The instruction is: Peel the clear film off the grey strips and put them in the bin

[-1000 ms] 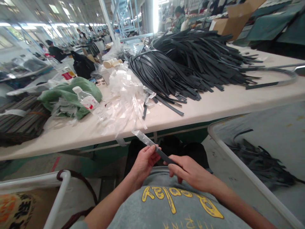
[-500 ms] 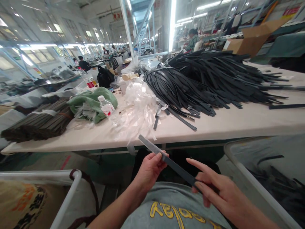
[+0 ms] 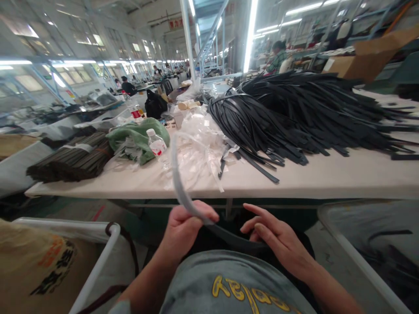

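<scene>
The left hand [image 3: 185, 226] grips one long flat strip [image 3: 231, 237] between thumb and fingers, above the lap and in front of the table [image 3: 304, 187]. Its far part is pale and bends upward. The right hand [image 3: 278, 237] has the index finger stretched out, and its other fingers are near the lower end; I cannot tell if they pinch it.

The work seems to be in the middle, I judge: this strip is in hand, and a large pile of black strips [image 3: 294, 113] lies on the table. More dark strips [image 3: 389, 257] are inside the right bin [image 3: 360, 261]. Clear plastic scraps [image 3: 196, 152] are heaped beside the pile. Which strips are finished, and which are waiting, the view does not show.

About writing, the sack [image 3: 19, 266] at the left has orange and black characters, too unclear for me. The bottle [image 3: 159, 147] has a white and red label, not readable. The shirt [image 3: 203, 266] carries yellow letters, upside down, perhaps ending in "lay". The red wall sign [image 3: 176, 23] seems to begin with 努力
</scene>
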Tool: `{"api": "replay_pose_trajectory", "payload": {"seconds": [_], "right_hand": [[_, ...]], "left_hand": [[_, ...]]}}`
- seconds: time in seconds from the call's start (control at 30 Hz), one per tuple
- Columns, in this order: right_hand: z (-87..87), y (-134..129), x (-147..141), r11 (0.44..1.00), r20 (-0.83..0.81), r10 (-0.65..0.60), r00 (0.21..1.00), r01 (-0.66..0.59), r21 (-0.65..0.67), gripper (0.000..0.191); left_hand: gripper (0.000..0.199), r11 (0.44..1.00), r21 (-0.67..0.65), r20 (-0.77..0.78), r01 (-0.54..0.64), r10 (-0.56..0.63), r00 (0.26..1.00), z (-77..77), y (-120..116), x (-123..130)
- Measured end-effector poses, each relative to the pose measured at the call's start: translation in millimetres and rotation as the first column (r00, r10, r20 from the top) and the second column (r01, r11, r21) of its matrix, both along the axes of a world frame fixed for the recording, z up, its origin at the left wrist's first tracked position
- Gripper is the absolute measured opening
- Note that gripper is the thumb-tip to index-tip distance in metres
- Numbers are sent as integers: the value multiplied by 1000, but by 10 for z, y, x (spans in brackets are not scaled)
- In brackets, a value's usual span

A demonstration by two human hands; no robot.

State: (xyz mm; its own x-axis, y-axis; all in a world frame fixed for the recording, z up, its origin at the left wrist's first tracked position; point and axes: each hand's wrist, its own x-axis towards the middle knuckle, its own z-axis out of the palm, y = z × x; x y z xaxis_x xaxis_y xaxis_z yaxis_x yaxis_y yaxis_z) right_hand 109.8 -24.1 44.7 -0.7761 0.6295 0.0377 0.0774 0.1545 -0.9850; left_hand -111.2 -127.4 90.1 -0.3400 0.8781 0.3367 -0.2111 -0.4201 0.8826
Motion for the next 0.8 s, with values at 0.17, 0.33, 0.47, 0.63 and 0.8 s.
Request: {"api": "replay_pose_trajectory", "payload": {"seconds": [0.17,0.33,0.47,0.63,0.8], "right_hand": [[70,-25,-266,961,16,238,971,-238,140,53],[148,-125,-675,822,201,561,803,-570,-18,51],[163,-16,-631,861,330,502,800,-500,-96,50],[288,42,-629,819,518,390,761,-544,182,42],[-23,-280,-1207,798,521,322,791,-522,300,41]], "left_hand": [[11,864,246,218,-438,391,894,343,-463,-416],[16,712,-262,489,-651,680,546,-170,-833,-479],[17,648,-672,594,-358,761,263,-678,-960,-273],[14,685,-728,674,-29,723,152,-914,-863,-122],[11,732,-679,727,60,658,197,-1012,-721,-111]]}}
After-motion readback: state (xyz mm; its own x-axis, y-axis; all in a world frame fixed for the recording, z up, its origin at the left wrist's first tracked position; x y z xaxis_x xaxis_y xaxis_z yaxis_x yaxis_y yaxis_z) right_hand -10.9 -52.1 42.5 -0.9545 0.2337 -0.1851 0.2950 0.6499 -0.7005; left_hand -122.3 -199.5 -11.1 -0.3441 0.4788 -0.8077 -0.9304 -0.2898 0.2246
